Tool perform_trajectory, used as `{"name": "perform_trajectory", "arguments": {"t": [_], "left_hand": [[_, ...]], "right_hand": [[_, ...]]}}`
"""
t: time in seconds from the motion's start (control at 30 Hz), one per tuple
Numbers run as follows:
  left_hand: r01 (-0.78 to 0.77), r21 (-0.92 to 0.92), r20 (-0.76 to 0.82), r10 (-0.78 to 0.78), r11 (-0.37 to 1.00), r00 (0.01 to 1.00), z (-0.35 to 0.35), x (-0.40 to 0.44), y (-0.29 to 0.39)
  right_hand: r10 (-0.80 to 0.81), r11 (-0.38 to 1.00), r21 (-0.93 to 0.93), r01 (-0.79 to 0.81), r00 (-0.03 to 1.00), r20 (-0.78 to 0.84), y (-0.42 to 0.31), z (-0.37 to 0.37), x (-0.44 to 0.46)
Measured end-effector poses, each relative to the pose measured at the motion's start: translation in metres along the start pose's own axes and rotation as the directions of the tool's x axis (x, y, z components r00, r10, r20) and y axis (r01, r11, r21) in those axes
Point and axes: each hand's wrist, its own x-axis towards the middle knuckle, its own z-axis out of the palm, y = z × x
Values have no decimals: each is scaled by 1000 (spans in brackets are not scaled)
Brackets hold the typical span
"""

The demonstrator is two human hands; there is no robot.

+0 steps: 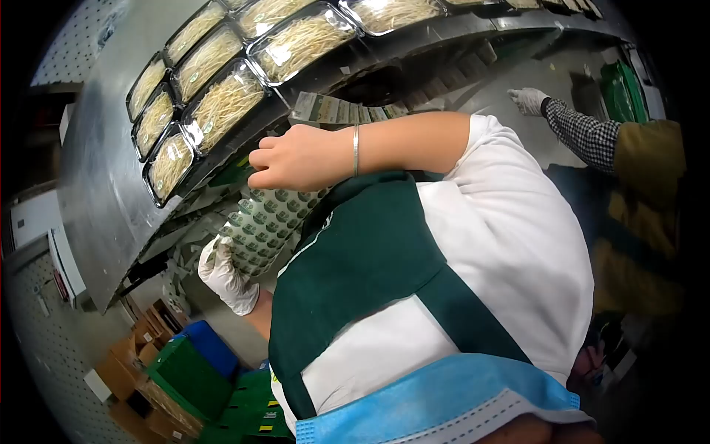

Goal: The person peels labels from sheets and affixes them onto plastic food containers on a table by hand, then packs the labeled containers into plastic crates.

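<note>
My left hand [228, 275], in a white glove, has its fingers closed on a strip of pale labels with green prints [262, 226]. The strip hangs between my hands and the dark green apron. Bare, with a bracelet at the wrist, my right hand [299, 157] is above the upper part of the strip, near the table edge. Its fingers are curled in, and what they may hold is hidden. Beyond it, clear-lidded black trays of pale sprouts [225, 103] stand in rows on the metal table [96, 177].
Stacked printed cards [333, 109] lie just past my right hand. Green crates [188, 377], a blue crate [211, 348] and cardboard boxes [122, 370] are at the lower left. At the right, another person's gloved hand [528, 101] and checked sleeve reach in.
</note>
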Motion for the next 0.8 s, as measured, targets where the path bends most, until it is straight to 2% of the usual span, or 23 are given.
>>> {"name": "perform_trajectory", "arguments": {"t": [0.1, 0.17, 0.2, 0.3, 0.37, 0.5, 0.53, 0.57, 0.63, 0.7, 0.8], "left_hand": [[22, -12, -20, -22, 1000, 1000, -2, -2, 2], [24, -43, -37, -26, 999, 999, 0, -2, 1], [18, -50, -36, -20, 999, 999, 2, -4, 2], [-15, -16, -27, 14, 1000, 1000, 1, -1, 1], [-10, 61, -25, 12, 998, 1000, 4, -2, 7], [1, 97, 19, -3, 995, 1000, 15, -2, 19], [28, 19, 54, -29, 999, 998, 20, 0, 24], [20, 15, 62, -21, 1000, 998, 27, 0, 31], [192, -120, 5, -193, 974, 981, 40, -1, 41], [197, -223, 52, -190, 955, 980, 52, -2, 56], [259, -209, 119, -239, 943, 964, 47, 0, 50]], "right_hand": [[33, 999, -13, -33, 997, 67, -6, -3, 3], [103, 995, -16, -103, 995, 10, -6, 5, 4], [81, 994, -76, -83, 996, -33, -4, 8, 4], [57, 994, -89, -62, 997, -53, 3, 10, 4], [98, 995, 0, -99, 994, 56, 5, 1, 6], [151, 988, -32, -148, 985, 88, 2, -30, 4], [162, 986, -40, -160, 985, 65, 1, -38, 3], [154, 985, -80, -152, 988, 9, -2, -48, 2], [140, 986, -82, -145, 988, -61, -9, -63, -3], [141, 982, -112, -149, 987, -82, -20, -80, -6], [158, 987, 1, -164, 951, -267, -26, -79, -17]]}}
